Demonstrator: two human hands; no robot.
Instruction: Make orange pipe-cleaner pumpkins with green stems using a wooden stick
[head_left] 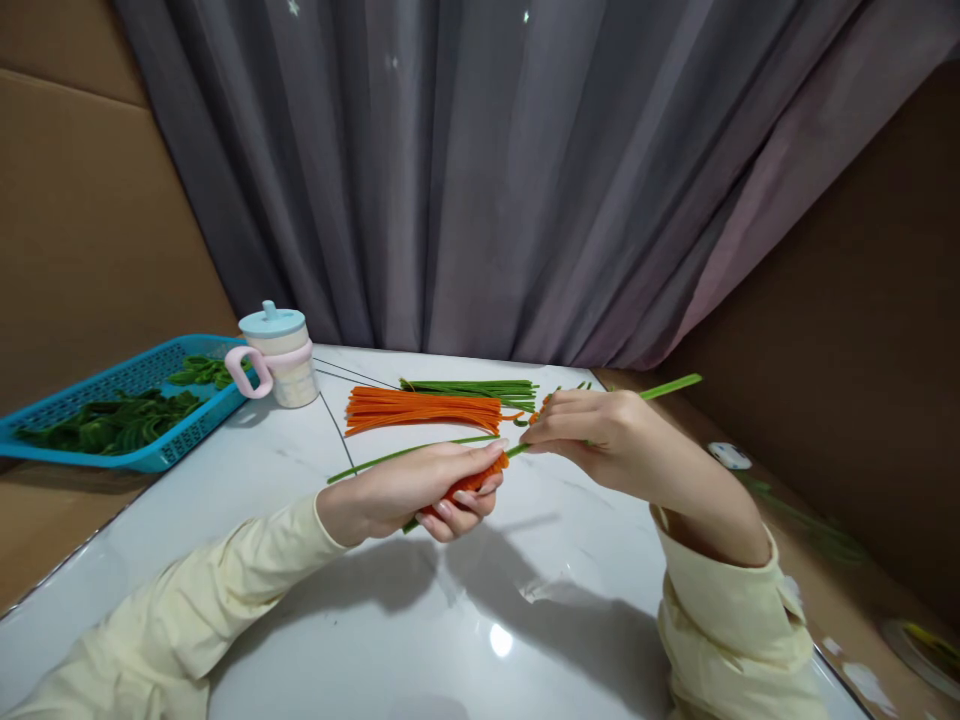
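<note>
My left hand (420, 485) is closed around an orange coiled pipe-cleaner piece (480, 482), whose fuzzy ridges show between thumb and fingers. A green pipe cleaner (517, 450) runs from the orange piece into the fingertips of my right hand (600, 430), which pinch it. One green length (671, 386) sticks out past the right wrist; whether it is the same strand is hidden. Another long green pipe cleaner (405, 458) slants behind my left hand. Beyond the hands lie a bundle of orange pipe cleaners (420, 408) and a bundle of green ones (480, 388).
At the left a blue basket (169, 448) holds green leaf-like pieces (112, 425). Beside it stands a lidded cup (289, 375) with a pink handle. Small bent orange and green bits lie behind my right hand. A tape roll (926, 650) sits at lower right.
</note>
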